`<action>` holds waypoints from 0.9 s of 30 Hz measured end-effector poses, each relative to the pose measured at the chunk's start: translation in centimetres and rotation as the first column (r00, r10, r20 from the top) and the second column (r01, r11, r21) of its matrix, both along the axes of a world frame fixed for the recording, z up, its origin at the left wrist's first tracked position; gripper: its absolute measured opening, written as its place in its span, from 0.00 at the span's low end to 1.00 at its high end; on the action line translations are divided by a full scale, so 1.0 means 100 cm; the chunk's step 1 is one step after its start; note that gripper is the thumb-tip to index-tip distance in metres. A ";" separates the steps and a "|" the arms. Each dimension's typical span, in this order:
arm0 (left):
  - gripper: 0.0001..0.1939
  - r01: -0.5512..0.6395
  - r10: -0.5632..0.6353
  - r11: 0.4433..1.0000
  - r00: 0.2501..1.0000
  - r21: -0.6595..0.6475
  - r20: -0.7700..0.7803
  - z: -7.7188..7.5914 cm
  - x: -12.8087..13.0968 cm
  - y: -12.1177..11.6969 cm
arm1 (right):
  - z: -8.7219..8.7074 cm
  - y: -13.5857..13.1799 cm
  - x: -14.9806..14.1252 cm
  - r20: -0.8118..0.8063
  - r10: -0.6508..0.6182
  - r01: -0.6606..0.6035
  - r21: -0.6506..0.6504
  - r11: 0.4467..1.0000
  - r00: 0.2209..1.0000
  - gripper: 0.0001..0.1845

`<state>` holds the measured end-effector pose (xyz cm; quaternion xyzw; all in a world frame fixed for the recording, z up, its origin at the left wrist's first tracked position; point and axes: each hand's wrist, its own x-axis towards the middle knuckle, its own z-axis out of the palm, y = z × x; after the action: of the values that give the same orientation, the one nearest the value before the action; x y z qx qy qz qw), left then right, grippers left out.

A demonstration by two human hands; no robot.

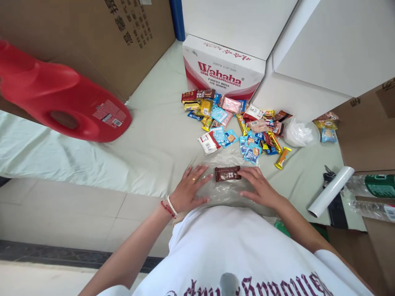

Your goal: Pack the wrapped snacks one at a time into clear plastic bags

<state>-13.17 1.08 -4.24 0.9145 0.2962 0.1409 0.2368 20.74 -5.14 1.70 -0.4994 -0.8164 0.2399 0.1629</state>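
Observation:
A brown wrapped snack bar (227,174) lies on a clear plastic bag (222,190) spread flat at the table's front edge. My left hand (191,188) rests over the bag's left side, fingers spread, apart from the bar. On the other side, my right hand (258,186) has its fingers apart, with fingertips at the bar's right end; I cannot tell whether they press on it. Behind the bag lies a loose pile of small packaged snacks, among them blue sachets (253,153), a white-and-red packet (210,142) and a yellow-wrapped bar (282,158).
A Wahaha water carton (224,68) stands behind the snacks. To the left is a large red jug (64,98). A bundle of white plastic bags (298,132), a white roll (331,191), keys (329,172) and plastic bottles (375,186) lie to the right.

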 end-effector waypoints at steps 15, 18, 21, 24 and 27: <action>0.17 -0.236 0.245 0.963 0.968 -0.128 0.062 0.001 0.009 0.016 | -0.004 0.004 0.032 -0.300 -0.376 0.311 -0.244 0.919 0.876 0.14; 0.15 -0.410 0.418 0.904 0.907 -0.123 0.047 0.003 0.024 0.021 | -0.006 0.035 0.040 -0.153 -0.462 0.389 -0.351 0.852 0.874 0.17; 0.11 -0.559 0.560 0.827 0.829 -0.066 -0.009 0.004 0.039 0.025 | -0.008 0.061 0.042 0.126 -0.418 0.436 -0.281 0.855 0.900 0.15; 0.08 -0.644 0.642 0.764 0.765 -0.035 -0.063 0.004 0.049 0.029 | -0.002 0.083 0.034 0.299 -0.325 0.345 -0.014 0.939 0.897 0.17; 0.11 -0.698 0.696 0.715 0.716 -0.048 -0.057 0.004 0.055 0.032 | 0.006 0.104 0.019 0.349 -0.116 0.067 0.149 0.987 0.930 0.23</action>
<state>-7.63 4.27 -3.81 0.7298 0.6271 0.1938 0.1910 22.64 5.29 2.33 -0.5601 -0.8225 0.0818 0.0564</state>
